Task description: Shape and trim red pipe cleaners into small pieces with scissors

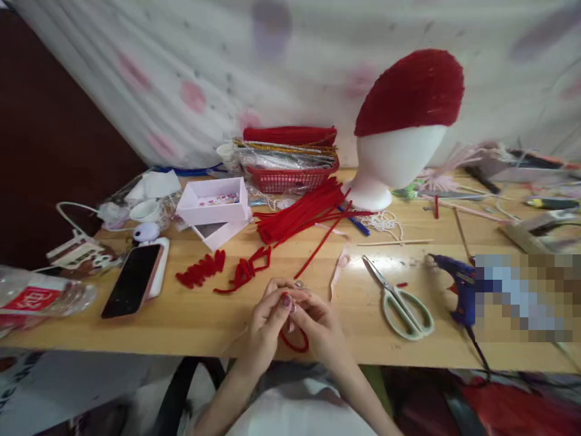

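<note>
Close to the table's front edge, my left hand (264, 321) and my right hand (323, 322) meet, fingertips pinched together on a red pipe cleaner (297, 349). Part of it curves in a loop below my fingers; the rest is hidden by them. Just beyond my left hand lie a bent red pipe cleaner shape (245, 272) and a zigzag red pipe cleaner piece (201, 269). A bundle of straight red pipe cleaners (302, 212) spreads behind my hands. To the right of my right hand are scissors (399, 303) with pale green handles, blades slightly apart.
A blue glue gun (465, 287) lies at right. On the left are a phone (133, 280), a plastic bottle (45, 295) and a white box (213, 209). Behind stand a red basket (295, 179) and a white foam head (394, 157) wearing a red cap (411, 94).
</note>
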### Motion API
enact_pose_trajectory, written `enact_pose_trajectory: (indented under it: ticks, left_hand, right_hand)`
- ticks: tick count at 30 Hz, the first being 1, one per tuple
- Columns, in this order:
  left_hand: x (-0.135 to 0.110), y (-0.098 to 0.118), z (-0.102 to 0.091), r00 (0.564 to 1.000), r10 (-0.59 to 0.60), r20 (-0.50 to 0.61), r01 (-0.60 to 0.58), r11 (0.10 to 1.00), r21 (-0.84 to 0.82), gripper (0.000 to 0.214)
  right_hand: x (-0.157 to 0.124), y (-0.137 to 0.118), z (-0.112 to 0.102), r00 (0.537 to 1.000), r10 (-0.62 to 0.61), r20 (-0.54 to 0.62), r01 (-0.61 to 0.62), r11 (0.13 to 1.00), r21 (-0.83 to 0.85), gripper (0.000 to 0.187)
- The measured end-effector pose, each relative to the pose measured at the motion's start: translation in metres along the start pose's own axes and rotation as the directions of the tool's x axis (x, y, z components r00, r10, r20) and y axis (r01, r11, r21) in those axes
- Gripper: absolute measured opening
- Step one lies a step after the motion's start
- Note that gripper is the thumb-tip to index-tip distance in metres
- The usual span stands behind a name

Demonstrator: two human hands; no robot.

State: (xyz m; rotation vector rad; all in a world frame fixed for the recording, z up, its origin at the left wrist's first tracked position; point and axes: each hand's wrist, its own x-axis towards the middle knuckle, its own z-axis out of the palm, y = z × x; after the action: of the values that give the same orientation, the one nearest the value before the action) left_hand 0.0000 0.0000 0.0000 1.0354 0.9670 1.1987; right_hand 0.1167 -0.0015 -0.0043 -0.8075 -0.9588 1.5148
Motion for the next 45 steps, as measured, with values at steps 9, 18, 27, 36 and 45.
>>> enact_pose_trajectory:
  ticks: [9,18,27,36,45]
  left_hand:
    - [0.001,0.003,-0.001,0.999,-0.041,-0.006,0.041,0.998,-0.046,0.033]
    - [0.001,0.008,-0.003,0.999,-0.048,0.019,0.05,0.992,-0.115,0.03]
    - [0.005,0.011,0.0,0.999,-0.025,-0.03,0.013,0.935,-0.354,0.029]
    - [0.018,0.033,-0.008,0.962,-0.129,-0.241,-0.061,0.756,-0.651,0.022]
    - [0.02,0.047,-0.023,0.977,-0.11,-0.182,-0.074,0.628,-0.775,0.021]
  right_hand:
    - [0.005,-0.011,0.005,1.0,0.007,0.021,-0.006,1.0,-0.01,0.023]
    - [0.004,-0.013,0.01,1.0,0.021,0.003,-0.021,0.998,-0.056,0.026]
    - [0.004,-0.001,0.011,0.998,0.058,-0.001,-0.057,0.989,-0.137,0.032]
    - [-0.002,-0.003,0.002,1.0,-0.025,0.015,0.029,0.914,-0.405,0.044]
    - [-0.002,-0.003,0.001,0.996,-0.094,0.013,0.09,0.896,-0.435,0.044]
